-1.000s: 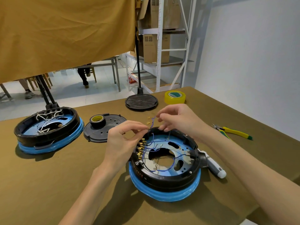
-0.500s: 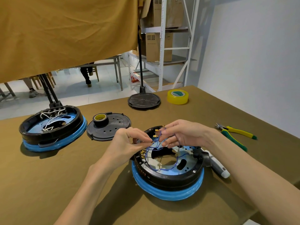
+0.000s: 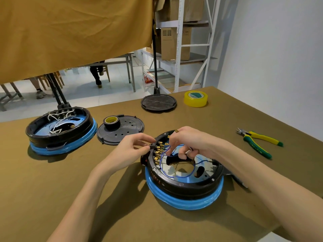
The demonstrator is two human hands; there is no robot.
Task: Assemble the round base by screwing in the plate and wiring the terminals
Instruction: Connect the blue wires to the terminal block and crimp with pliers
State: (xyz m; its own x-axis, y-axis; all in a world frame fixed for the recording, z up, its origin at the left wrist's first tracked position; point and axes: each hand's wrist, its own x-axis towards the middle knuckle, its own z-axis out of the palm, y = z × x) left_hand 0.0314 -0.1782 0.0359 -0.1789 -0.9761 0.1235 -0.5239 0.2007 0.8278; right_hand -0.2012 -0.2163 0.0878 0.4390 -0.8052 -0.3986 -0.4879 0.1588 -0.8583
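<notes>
A round black base with a blue lower band lies open side up in front of me. Inside it sits a shiny metal plate, a row of brass terminals along the left wall, and thin blue wires. My left hand pinches the base's left rim beside the terminals. Over the base's far side, my right hand pinches a blue wire end next to the terminals, fingers curled down into the base.
A second round base with white wires sits at the left. A black cover plate carries a tape roll. Another black disc, yellow tape and green-yellow pliers lie behind and to the right.
Both hands came down from above the base to its terminal row. The right hand lowered the blue wire into the base; the left moved onto the rim.
</notes>
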